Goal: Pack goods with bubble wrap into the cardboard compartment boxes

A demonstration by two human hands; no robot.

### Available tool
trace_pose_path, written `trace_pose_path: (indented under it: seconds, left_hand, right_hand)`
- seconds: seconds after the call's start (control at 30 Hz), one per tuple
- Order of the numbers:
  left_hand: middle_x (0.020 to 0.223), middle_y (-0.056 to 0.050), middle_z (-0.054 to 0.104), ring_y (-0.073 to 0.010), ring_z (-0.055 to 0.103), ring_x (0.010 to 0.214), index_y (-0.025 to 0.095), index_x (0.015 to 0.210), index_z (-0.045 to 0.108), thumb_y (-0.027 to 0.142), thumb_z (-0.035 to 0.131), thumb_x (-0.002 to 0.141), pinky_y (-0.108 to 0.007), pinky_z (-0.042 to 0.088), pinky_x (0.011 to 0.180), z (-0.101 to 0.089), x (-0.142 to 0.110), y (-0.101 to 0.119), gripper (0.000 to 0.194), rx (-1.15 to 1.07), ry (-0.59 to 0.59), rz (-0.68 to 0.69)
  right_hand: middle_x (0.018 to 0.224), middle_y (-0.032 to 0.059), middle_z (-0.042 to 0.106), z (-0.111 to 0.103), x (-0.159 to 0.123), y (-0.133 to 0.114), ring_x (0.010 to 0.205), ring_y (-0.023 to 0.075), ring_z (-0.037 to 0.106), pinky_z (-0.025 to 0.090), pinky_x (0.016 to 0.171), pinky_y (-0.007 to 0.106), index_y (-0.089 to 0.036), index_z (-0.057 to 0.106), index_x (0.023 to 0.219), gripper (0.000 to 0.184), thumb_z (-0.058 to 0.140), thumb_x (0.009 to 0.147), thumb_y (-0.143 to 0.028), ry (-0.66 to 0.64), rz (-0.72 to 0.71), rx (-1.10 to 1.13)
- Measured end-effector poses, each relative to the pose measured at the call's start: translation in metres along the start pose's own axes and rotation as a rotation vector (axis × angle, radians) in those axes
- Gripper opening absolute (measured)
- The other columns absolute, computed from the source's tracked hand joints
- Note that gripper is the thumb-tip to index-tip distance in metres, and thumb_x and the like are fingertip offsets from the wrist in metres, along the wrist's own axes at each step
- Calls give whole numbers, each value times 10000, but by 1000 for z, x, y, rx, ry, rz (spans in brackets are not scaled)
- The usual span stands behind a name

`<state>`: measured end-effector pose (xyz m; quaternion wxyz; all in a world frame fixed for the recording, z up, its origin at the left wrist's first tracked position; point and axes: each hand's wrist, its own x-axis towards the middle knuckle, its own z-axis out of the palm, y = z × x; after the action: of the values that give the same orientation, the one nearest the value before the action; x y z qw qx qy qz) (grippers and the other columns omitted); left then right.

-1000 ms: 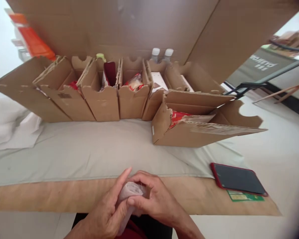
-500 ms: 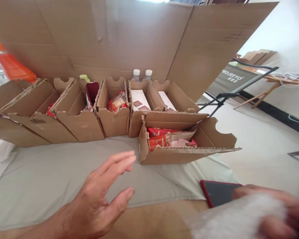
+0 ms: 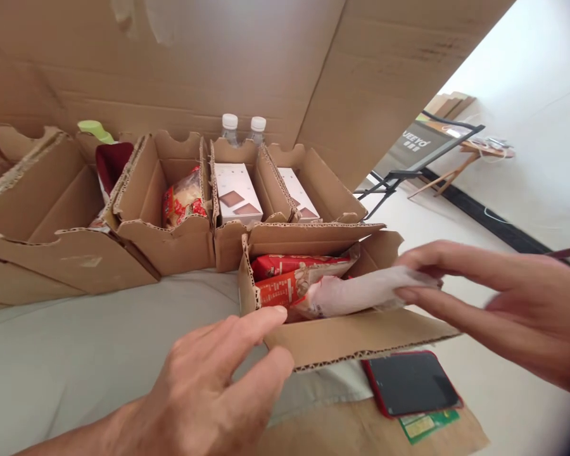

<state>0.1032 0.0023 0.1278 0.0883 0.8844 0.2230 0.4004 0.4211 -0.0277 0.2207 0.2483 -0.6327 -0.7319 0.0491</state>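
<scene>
Right hand (image 3: 517,307), in from the right: thumb and index pinching the right end of a white translucent plastic-wrapped roll (image 3: 361,292), which slants above and into an open cardboard box (image 3: 346,339) standing lengthwise at the front. Roll's left end lies against an orange-red packet (image 3: 280,288), with a darker red packet (image 3: 270,265) behind it on the far side. Left hand (image 3: 213,373) half spread at the box's near left corner, thumb and index parted, nothing between them that I can make out (cannot tell whether the index tip bears on the rim). Far side: row of cardboard boxes, one holding a white carton (image 3: 237,187), the next one left a red-and-clear food packet (image 3: 185,193). Near right on the bench (image 3: 342,434), a red-cased phone (image 3: 413,383) lies partly over a green card (image 3: 425,425). Risks, as I judge them: the wrap looks slick and the grip takes only one end, so a loose pinch could let the roll drop or swing onto the near wall. Pushed hard left, it could crumple the packets or catch on their edges. The near wall leans outward and looks thin; pressure from the left hand could bend it further, or shift the box against the phone, just beside it.
</scene>
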Motion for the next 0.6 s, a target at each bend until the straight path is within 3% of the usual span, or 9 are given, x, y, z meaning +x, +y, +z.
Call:
trace_pose_path:
  seconds: [0.1, 0.2, 0.3, 0.37, 0.5, 0.6]
  left_hand:
    - [1262, -93, 695, -144, 710, 810, 237, 1060, 605, 50, 455, 858, -276, 523, 607, 5, -4, -1, 313, 16, -18, -17]
    - [1296, -83, 682, -157, 712, 861, 252, 1070, 608, 67, 441, 884, -295, 526, 631, 8, -8, -1, 311, 29, -68, -30]
    - [1278, -90, 693, -166, 711, 854, 241, 1039, 614, 88, 436, 903, -299, 528, 618, 8, -9, -1, 271, 22, 4, -4]
    - [1238, -97, 715, -171, 710, 850, 224, 1032, 613, 76, 451, 900, -295, 535, 626, 5, -8, -1, 256, 5, 1, 14]
    - [1175, -83, 747, -166, 681, 828, 197, 1039, 615, 14, 489, 877, -288, 539, 666, -3, -1, 0, 275, -36, -128, -7]
    - [1120, -78, 760, -162, 649, 810, 181, 1020, 629, 3, 497, 878, -277, 528, 670, -4, 3, 0, 263, -81, -91, 28]
  right_hand:
    - [641, -47, 658, 9, 24, -15, 457, 113, 566, 412, 368, 217, -303, 679, 866, 204, 641, 940, -489, -203, -137, 58]
    - [631, -64, 635, 14, 37, -33, 475, 108, 550, 385, 386, 220, -296, 649, 837, 133, 642, 933, -387, -160, -150, 56]
    - [620, -60, 622, 24, 46, -46, 485, 108, 523, 349, 422, 236, -271, 645, 781, 145, 645, 912, -334, -191, -154, 42]
    - [642, -50, 640, 39, 52, -51, 537, 118, 539, 343, 473, 244, -250, 654, 763, 113, 678, 872, -269, -318, -142, -1]
    - [680, -22, 651, 75, 60, -57, 605, 134, 533, 291, 546, 268, -211, 649, 732, 150, 691, 877, -213, -696, -149, -160]
    - [720, -4, 670, 88, 62, -60, 615, 131, 526, 275, 565, 273, -195, 653, 732, 205, 644, 935, -218, -835, -145, -201]
